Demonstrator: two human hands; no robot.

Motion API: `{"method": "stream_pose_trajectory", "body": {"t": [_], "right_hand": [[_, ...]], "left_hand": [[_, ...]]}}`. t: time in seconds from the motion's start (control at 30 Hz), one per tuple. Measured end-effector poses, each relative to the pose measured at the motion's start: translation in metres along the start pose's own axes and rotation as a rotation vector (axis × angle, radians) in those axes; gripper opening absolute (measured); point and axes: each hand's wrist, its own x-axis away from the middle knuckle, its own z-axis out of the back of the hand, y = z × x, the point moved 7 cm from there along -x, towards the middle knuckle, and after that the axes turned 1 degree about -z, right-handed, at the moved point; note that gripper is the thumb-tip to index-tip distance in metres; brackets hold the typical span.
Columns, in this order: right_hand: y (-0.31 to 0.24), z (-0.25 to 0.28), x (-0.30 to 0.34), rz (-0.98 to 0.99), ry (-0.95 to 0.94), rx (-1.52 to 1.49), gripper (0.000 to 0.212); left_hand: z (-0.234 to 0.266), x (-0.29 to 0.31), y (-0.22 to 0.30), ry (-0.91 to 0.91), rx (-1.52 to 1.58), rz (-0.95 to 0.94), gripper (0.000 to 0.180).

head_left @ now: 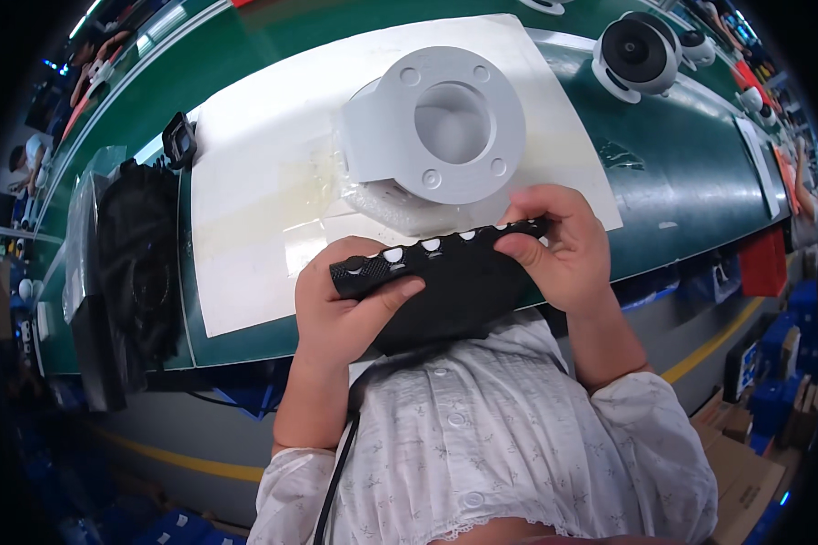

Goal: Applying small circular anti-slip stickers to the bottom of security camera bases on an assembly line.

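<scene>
A black textured strip [445,248], with a row of white spots along its upper edge, is stretched between my two hands close to my body. Its left end is pinched between the thumb and fingers of my left hand [341,300]. My right hand [562,243] grips the other end, thumb below and fingers above. Dark material hangs beneath the strip; I cannot make out whether it is one piece with it. Just beyond my hands a white plastic housing [382,141] with a round opening rests on translucent wrapping [395,211].
A white sheet [254,218] covers part of the green table [691,173]. At left lie a black bag-like bundle [141,254] and a small black frame [180,141]. White round devices with dark faces [634,54] stand at the far right. A red bin [763,262] is beyond the right edge.
</scene>
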Motion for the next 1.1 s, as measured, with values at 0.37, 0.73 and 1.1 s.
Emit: {"method": "stream_pose_trajectory", "body": {"t": [0.37,0.73,1.1], "right_hand": [[-0.031,0.001,0.0,0.436,0.138,0.361,0.033],[-0.037,-0.02,-0.007,0.278,-0.041,0.208,0.039],[-0.033,0.014,-0.08,0.403,-0.036,0.017,0.063]], "left_hand": [[0.001,0.001,-0.003,-0.009,-0.117,-0.014,0.016],[-0.007,0.002,0.011,-0.063,-0.26,-0.144,0.019],[-0.016,-0.005,0.037,0.012,-0.277,-0.41,0.025]]}}
